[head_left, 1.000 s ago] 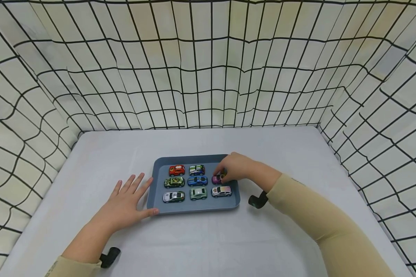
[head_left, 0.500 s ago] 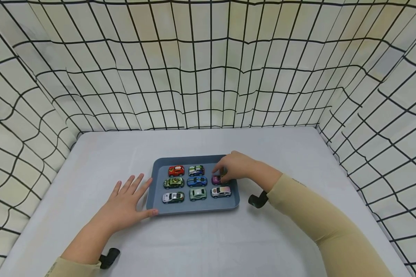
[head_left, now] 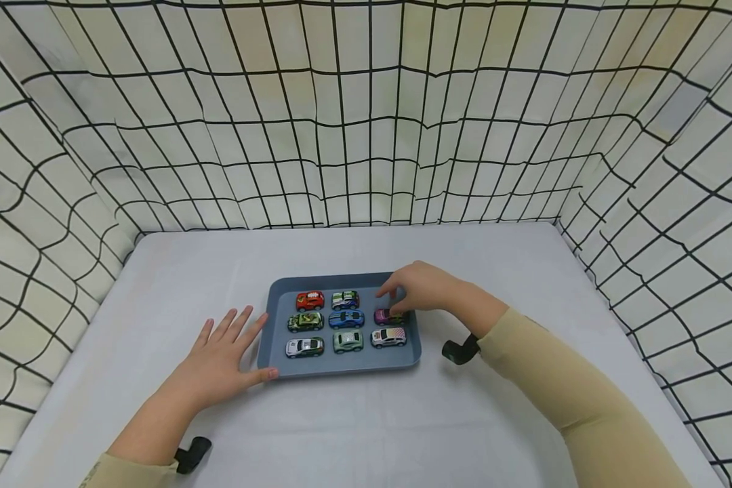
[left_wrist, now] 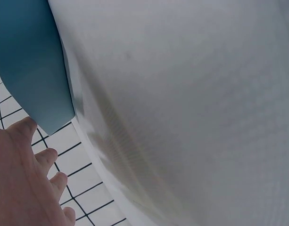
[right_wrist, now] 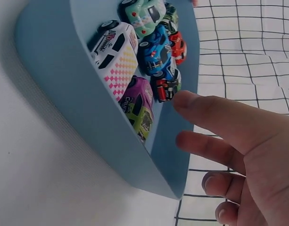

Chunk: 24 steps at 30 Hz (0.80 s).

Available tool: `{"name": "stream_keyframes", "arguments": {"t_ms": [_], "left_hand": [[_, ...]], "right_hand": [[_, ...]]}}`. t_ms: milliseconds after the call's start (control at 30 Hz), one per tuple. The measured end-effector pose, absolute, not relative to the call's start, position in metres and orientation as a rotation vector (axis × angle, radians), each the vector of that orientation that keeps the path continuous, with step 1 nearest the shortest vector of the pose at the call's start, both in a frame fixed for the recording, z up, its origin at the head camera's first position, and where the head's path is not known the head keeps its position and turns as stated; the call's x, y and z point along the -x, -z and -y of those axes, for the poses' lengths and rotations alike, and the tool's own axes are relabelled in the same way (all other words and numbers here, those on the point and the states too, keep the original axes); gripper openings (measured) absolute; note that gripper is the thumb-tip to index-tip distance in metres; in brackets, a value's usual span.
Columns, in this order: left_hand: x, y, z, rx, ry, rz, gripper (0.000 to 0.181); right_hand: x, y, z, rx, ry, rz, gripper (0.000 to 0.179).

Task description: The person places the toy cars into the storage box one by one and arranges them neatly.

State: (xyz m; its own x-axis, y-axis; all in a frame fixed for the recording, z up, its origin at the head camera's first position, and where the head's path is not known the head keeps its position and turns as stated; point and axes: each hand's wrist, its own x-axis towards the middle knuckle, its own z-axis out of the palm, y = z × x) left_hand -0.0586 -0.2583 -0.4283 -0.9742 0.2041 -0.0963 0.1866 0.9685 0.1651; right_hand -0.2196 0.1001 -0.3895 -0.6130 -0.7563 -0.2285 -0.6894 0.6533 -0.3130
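Note:
A blue-grey tray [head_left: 341,371] holds several toy cars in rows. At its right side sits a purple and yellow-green toy car [right_wrist: 139,101]. My right hand [head_left: 423,288] hovers over that car, thumb and fingers apart, holding nothing. In the right wrist view, its thumb tip is beside the car, above the tray's far part. Closest to the purple car are a white toy car with a pink check pattern [head_left: 388,337] and a blue toy car [head_left: 346,319]. My left hand [head_left: 213,366] lies with fingers spread along the tray's left side, thumb at the front left corner.
Also in the tray are a red car [head_left: 310,300], a white-green-blue car [head_left: 345,299], a camouflage car [head_left: 306,321], a silver-white car [head_left: 304,347] and a mint green car [head_left: 348,341]. White cloth covers the table [head_left: 366,427]. Black netting [head_left: 366,142] surrounds it.
My right hand has let go of the purple car and shifted slightly up and right, fingers spreading. The purple car stays in the tray. My left hand has not moved.

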Motion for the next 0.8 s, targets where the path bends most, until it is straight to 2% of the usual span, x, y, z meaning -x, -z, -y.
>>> {"name": "stream_keyframes", "arguments": {"t_ms": [400,800], "left_hand": [[0.058,0.426,0.258,-0.297,-0.241,-3.001,0.109],[0.058,0.426,0.258,-0.304,-0.250,-2.999,0.109]], "right_hand": [[0.219,0.386,-0.127,1.147,0.375,-2.563,0.040],[0.212,0.390,-0.185,0.991,0.377,-2.592,0.039]]}}
